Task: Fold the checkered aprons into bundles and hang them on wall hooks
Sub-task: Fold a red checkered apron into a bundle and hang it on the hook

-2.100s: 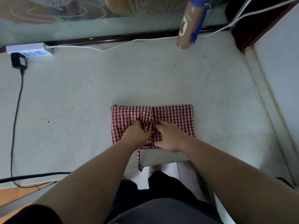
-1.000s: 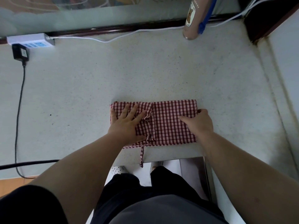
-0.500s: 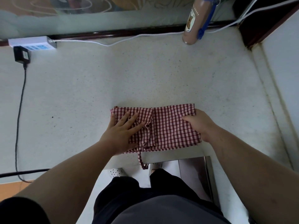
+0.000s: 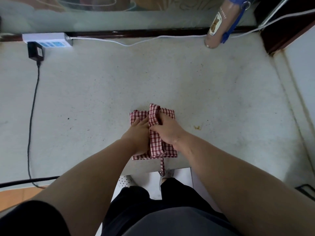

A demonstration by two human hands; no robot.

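No lettering can be read: a bear picture and a curved line of small print mark the brown bottle's [image 4: 215,26] label, and the blue patches on the white power strip [image 4: 46,39], far left of the bottle, are illegible.

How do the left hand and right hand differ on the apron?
Left hand lies flat, fingers straight, pressing the apron's left half; right hand curls its fingers round the raised fold at the middle. Left hand pins cloth down; right hand holds cloth up. Both touch the same apron.
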